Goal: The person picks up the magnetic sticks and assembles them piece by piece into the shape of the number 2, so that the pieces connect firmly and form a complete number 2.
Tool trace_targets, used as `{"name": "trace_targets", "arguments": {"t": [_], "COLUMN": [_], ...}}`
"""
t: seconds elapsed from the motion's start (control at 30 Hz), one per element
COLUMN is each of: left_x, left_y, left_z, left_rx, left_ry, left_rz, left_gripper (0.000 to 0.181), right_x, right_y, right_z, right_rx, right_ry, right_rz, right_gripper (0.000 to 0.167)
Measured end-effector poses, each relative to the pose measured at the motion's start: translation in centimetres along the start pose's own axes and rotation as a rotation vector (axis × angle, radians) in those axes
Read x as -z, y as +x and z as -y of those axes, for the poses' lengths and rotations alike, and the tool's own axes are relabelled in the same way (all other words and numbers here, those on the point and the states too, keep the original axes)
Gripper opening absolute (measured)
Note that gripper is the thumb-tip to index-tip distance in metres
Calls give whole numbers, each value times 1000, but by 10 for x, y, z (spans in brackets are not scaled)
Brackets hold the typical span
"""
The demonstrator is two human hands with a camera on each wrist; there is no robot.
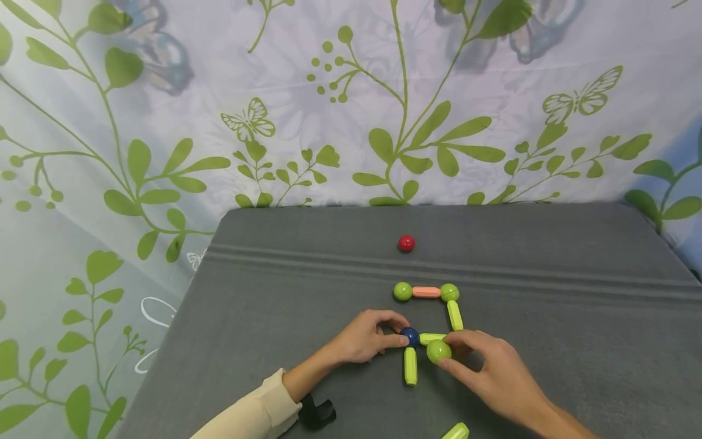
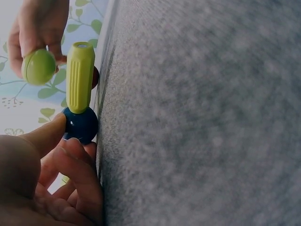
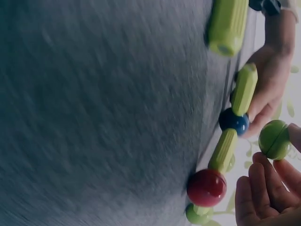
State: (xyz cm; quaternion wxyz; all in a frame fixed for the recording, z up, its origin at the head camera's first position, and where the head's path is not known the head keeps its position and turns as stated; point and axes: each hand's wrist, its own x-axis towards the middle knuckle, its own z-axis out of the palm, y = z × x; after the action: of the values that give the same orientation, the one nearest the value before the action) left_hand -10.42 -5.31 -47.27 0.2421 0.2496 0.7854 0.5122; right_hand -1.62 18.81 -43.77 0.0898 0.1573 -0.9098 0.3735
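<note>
My left hand (image 1: 364, 338) pinches a dark blue ball (image 1: 410, 337) between thumb and fingers. One yellow-green rod (image 1: 411, 366) sticks out from this ball toward the near edge, and another yellow-green rod (image 1: 431, 339) leads right. In the right wrist view that second rod meets a red ball (image 3: 207, 188), which my right hand covers in the head view. My right hand (image 1: 496, 372) holds a loose green ball (image 1: 439, 352) by the fingertips, above the table and apart from the near rod's free end, as the left wrist view shows.
Further along the chain come a yellow-green rod (image 1: 454, 315), a green ball (image 1: 450, 292), an orange rod (image 1: 426, 292) and an end green ball (image 1: 403, 291). A separate red ball (image 1: 406, 243) lies toward the back of the grey table (image 1: 263, 292). One loose yellow-green rod (image 1: 456, 431) lies near the front.
</note>
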Motion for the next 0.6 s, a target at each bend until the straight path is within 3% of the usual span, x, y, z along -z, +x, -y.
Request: {"name": "trace_targets", "arguments": {"t": [0.13, 0.27, 0.5, 0.6], "left_x": [0, 0, 0, 1], "left_y": [1, 1, 1, 1], "left_z": [2, 2, 1, 1], "left_rx": [-9, -11, -18, -15], "left_ry": [4, 1, 11, 13], "left_rz": [4, 6, 6, 8], "left_gripper": [22, 22, 22, 22], "right_x": [-3, -5, -12, -12], "right_y": [-9, -17, -25, -26], "right_z": [2, 4, 4, 5], "right_rx": [-5, -8, 125, 76], "right_ry": [8, 42, 116, 155], "right_rz": [5, 80, 144, 232], "right_gripper": [27, 24, 24, 25]}}
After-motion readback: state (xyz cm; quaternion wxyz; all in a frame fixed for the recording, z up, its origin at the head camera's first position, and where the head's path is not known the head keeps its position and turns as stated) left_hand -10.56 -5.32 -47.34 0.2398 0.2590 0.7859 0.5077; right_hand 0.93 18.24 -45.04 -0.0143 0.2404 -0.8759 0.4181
